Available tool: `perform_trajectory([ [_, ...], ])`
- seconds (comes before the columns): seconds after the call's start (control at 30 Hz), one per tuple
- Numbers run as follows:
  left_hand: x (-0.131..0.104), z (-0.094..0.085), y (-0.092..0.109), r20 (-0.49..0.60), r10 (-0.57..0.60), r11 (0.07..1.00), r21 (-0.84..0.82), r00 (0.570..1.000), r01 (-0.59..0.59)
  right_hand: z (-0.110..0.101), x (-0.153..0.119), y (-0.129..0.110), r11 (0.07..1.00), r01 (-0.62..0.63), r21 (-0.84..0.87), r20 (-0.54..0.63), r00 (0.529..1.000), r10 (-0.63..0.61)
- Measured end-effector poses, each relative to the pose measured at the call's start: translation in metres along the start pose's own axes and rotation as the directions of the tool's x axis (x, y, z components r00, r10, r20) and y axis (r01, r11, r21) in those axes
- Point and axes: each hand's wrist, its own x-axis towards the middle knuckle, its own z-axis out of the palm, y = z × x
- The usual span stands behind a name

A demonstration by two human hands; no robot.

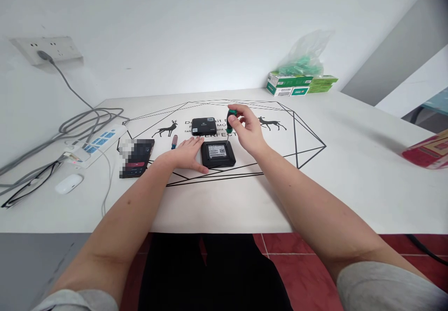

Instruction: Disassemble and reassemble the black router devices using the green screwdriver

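A black case with a white-labelled drive [217, 151] in it lies flat in front of me. My left hand [189, 154] rests spread on the table, its fingers and thumb along the case's left side. My right hand [248, 126] grips a green and black screwdriver [230, 120] held upright. Its thin shaft points down at the upper right corner of the case; whether the tip sits in a screw is too small to tell. Just behind lies a black square cover [203, 126] with small stickers. Another screwdriver [174, 141], with a reddish handle, lies beyond my left hand.
To the left are a phone [138, 158], a white mouse [69, 184], glasses [31, 183] and a power strip [101, 145] with coiled grey cables. Green and white boxes [289, 84] with a plastic bag stand at the back right. A red package [429, 150] sits at the right edge.
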Motion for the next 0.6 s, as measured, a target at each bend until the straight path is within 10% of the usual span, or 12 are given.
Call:
perform_trajectory([
  [0.6,-0.0013,-0.0025,0.0022,0.023,-0.016,1.000,0.000,1.000,0.016,0.0019,0.0021,0.0070,0.991,-0.045,0.129,0.042,0.998,0.040],
])
